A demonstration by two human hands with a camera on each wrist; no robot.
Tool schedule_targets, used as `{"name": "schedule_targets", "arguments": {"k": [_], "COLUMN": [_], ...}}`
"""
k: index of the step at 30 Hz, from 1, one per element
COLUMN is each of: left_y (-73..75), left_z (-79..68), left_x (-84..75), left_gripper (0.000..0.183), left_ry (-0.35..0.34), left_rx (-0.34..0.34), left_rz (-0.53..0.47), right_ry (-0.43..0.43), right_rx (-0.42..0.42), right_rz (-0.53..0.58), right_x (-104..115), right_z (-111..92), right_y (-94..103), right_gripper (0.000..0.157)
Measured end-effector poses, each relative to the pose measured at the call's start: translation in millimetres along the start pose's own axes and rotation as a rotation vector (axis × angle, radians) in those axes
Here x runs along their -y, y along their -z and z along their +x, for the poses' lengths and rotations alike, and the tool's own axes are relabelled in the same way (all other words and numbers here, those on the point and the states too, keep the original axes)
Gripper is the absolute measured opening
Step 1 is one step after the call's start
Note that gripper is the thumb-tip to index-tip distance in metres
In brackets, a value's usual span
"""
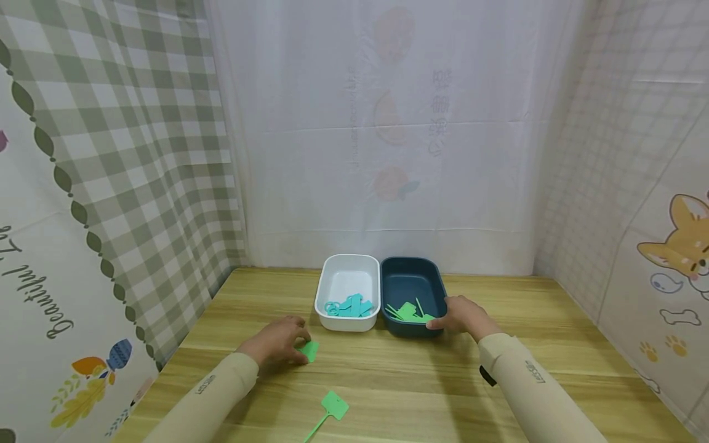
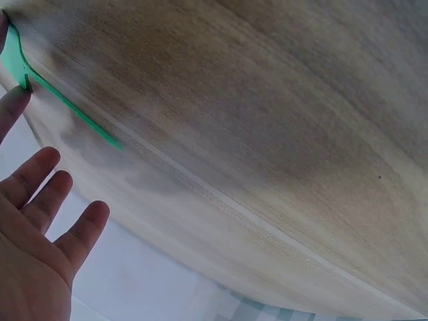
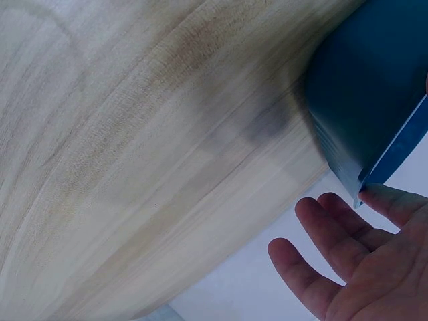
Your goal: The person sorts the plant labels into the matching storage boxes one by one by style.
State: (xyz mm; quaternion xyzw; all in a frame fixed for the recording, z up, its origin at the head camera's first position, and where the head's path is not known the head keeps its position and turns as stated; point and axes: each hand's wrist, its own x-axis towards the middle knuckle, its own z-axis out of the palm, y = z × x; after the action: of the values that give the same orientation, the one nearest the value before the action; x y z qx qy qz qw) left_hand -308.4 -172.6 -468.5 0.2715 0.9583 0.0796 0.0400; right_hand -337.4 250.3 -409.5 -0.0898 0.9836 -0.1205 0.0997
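Observation:
My left hand (image 1: 279,340) is low over the table at the left, pinching a green tag (image 1: 311,351) between thumb and index finger. In the left wrist view this tag's thin stem (image 2: 75,110) points away from the fingertips, and the other fingers are spread. With thumb and index finger, my right hand (image 1: 465,315) grips the near right corner of a dark blue bin (image 1: 407,286). Several green tags (image 1: 408,312) lie inside that bin. A second green tag (image 1: 335,405) with a thin stem lies flat on the table nearer to me.
Left of the blue bin and close beside it stands a white bin (image 1: 348,280) holding turquoise pieces (image 1: 354,306), some ring-shaped. Both sit toward the back of the wooden table (image 1: 399,394). Hanging cloths enclose the table, with a white curtain (image 1: 310,160) behind and a checked cloth (image 1: 160,123) at left.

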Motion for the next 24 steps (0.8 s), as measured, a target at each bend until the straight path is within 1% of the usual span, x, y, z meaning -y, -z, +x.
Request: {"name": "schedule_targets", "arguments": {"k": [7,10,21,24], "left_y": [-1.5,-1.7,-1.2,0.6], "left_z": [-1.7,-2.1,-0.2,-1.2], "left_x": [3.0,4.1,4.3,2.2], "left_gripper": [0.043,0.041,0.047,0.046], "left_ry": [-0.011,-0.017,-0.055,-0.05], "left_rx": [0.0,-0.001,0.016,0.01], "left_rz": [-0.025,-0.016,0.027,0.021], "right_ry": [0.0,0.004,-0.003,-0.004], "right_rx": [0.003,0.001,0.005,0.006], "right_rz": [0.003,0.006,0.017,0.019], "right_x": [-0.4,-0.7,-0.8,-0.8], "right_z": [0.7,1.0,-0.3,-0.6], "right_y": [-0.6,-0.7,0.5,0.3], "right_gripper": [0.091,0.091,0.092,0.092]}}
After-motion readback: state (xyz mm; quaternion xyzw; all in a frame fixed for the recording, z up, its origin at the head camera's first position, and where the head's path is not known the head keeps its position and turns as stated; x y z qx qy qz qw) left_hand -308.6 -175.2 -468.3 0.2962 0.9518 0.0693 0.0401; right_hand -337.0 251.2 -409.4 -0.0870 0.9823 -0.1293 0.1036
